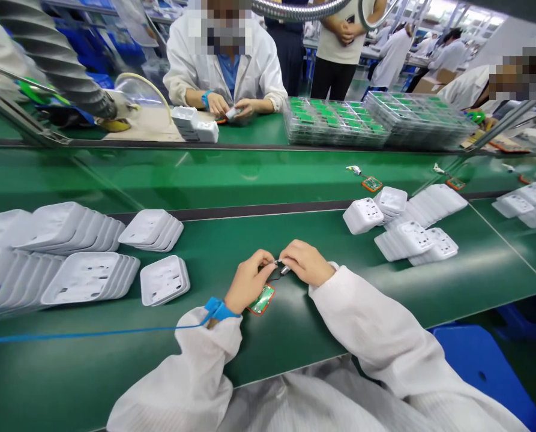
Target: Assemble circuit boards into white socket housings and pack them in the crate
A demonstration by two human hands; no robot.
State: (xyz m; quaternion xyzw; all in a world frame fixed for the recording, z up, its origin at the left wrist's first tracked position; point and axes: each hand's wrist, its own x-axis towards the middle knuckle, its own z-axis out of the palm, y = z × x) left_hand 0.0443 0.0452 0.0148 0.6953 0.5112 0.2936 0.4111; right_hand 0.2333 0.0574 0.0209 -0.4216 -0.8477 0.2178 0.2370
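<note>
Though both hands nearly meet just past it, the green circuit board point(263, 300), rimmed in orange, lies on the surface point(304, 318) beside the left wrist, partly covered by the left grip point(249, 279). It sits on the wearer's side of the fingertips, its slant running lower left to upper right, nearer the left than the right grip point(307, 262). A dark lead point(275, 278) rises from its far edge towards the fingertips, where a silvery cylinder point(286, 270) shows by the right fingers. Left thumb and finger are pinched on a tiny connector point(277, 261); the right fingertips curl against it, but whether they clamp anything I cannot tell. Farther out, stacked white covers point(163, 280) stand to the left, white socket housings point(403, 240) to the right, and a co-worker point(225, 72) sits opposite near clear trays point(335, 123).
</note>
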